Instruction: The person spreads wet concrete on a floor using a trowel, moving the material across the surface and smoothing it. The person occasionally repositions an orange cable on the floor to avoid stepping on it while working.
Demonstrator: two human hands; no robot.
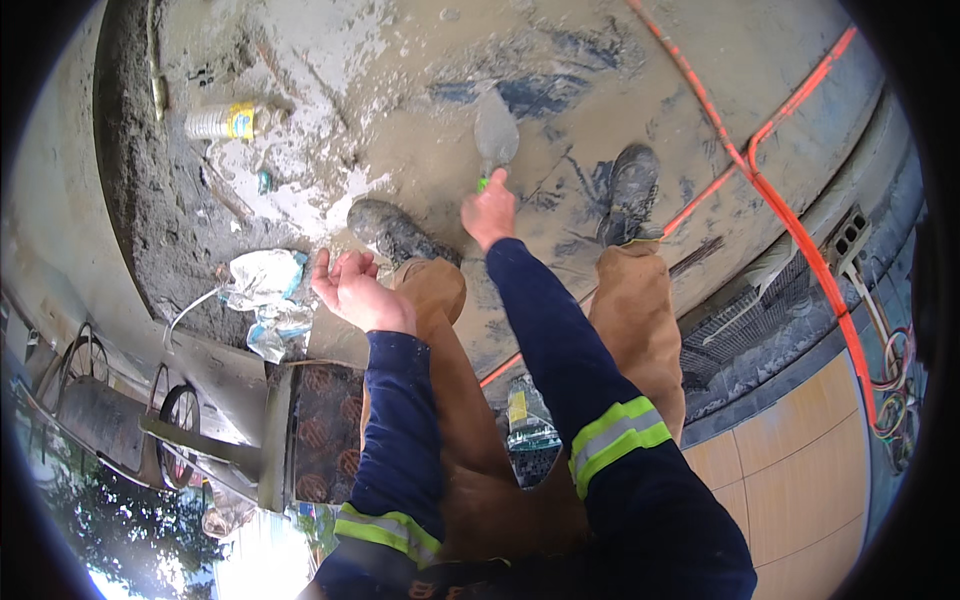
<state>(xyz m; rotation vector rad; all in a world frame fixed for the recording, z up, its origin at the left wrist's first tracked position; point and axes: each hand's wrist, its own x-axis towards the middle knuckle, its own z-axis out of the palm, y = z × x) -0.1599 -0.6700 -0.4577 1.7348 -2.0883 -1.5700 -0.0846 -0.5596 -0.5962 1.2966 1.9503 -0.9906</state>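
Note:
My right hand [491,211] is closed around the green handle of a pointed trowel [496,131], whose grey blade lies over the wet, muddy floor [420,161] in front of me. Dark blue patches show through the mud around the blade's tip. My left hand [360,291] hangs palm up beside my knee, fingers loosely curled and apart, with nothing in it. Left of that hand lies a crumpled white and blue plastic bag [268,281].
A clear plastic bottle [225,121] lies at the upper left. Orange conduit [787,214] crosses the right side. My muddy boots [397,232] stand apart. A wheeled cart [112,427] is at the lower left. Tiled panelling [787,465] is at the lower right.

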